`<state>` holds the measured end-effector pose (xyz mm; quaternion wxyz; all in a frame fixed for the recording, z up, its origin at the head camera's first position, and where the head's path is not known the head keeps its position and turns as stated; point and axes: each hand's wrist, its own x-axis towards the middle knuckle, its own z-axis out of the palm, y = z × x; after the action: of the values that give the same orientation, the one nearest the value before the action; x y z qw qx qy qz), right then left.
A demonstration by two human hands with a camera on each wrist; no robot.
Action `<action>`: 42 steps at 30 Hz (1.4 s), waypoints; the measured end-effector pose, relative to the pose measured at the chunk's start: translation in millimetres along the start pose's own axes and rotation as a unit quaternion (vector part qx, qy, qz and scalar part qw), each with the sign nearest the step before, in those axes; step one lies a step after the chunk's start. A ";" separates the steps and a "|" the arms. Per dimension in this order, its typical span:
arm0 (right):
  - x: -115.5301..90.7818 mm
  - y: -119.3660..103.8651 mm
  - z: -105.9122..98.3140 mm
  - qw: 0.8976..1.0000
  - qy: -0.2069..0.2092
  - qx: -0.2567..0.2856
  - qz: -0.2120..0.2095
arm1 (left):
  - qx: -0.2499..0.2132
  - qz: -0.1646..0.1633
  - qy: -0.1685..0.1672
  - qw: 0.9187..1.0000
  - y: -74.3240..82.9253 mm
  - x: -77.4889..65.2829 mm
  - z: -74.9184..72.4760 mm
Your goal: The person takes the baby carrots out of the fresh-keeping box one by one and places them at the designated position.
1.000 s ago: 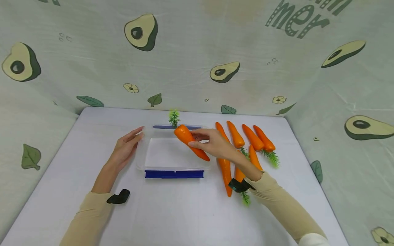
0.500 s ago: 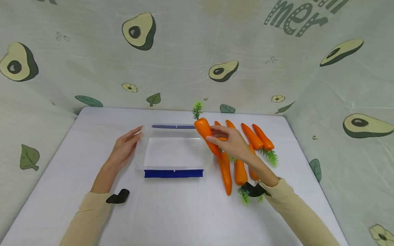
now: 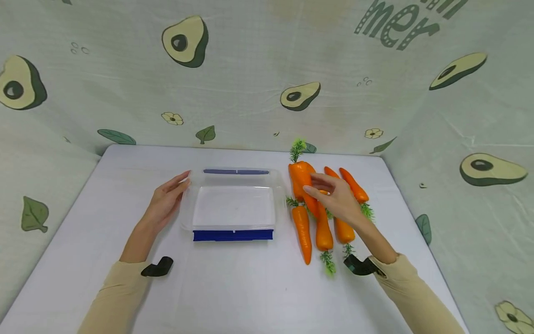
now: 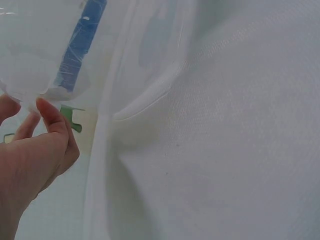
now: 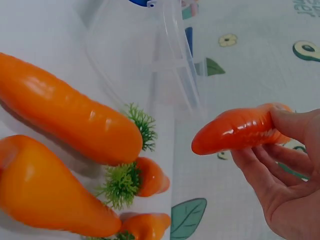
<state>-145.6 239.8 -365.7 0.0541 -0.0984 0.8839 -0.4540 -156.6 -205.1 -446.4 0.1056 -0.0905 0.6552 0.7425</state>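
Note:
My right hand (image 3: 335, 197) grips an orange carrot (image 3: 300, 181) with a green leafy top, thumb on one side and fingers on the other. In the right wrist view this carrot (image 5: 237, 131) points away from the hand (image 5: 287, 195). It overlaps other carrots lying on the table in the head view. My left hand (image 3: 164, 204) pinches the left rim of a clear plastic container (image 3: 187, 211) with blue side clasps. The left wrist view shows thumb and fingertips of that hand (image 4: 42, 150) at the container's edge, near a blue clasp (image 4: 82, 42).
Several more carrots lie right of the container, among them a front-left one (image 3: 302, 236), a middle one (image 3: 324, 234) and a back-right one (image 3: 354, 184). They rest on a white table (image 3: 233, 287). A cloth printed with avocados (image 3: 233, 83) hangs behind and at both sides.
My right hand has carried the carrot rightward, from above the container to over the other carrots. The left hand has stayed at the container's left rim.

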 end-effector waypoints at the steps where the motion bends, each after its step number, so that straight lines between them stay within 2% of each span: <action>1: -1.8 2.6 -2.3 1.000 0.006 -0.001 0.001 | -0.001 -0.002 0.001 1.000 0.1 -0.1 0.0; 12: -26.4 26.2 -27.8 0.998 0.049 -0.021 0.030 | -0.009 -0.005 0.001 1.000 0.1 -0.3 -0.8; 21: -48.5 55.0 -38.2 0.995 0.073 -0.040 0.061 | -0.012 -0.010 0.004 1.000 -1.6 0.2 -2.0; 29: -70.7 77.8 -52.0 0.990 0.093 -0.056 0.093 | -0.034 -0.004 -0.001 0.999 -2.1 0.8 -2.8; 42: -101.2 115.0 -54.4 0.983 0.093 -0.081 0.133 | -0.023 -0.005 -0.003 1.000 -1.0 -0.6 -2.0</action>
<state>-71.4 370.9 -426.9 0.0230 0.0588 0.9241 -0.3770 -155.8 -206.9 -447.4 0.1092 -0.0938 0.6370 0.7573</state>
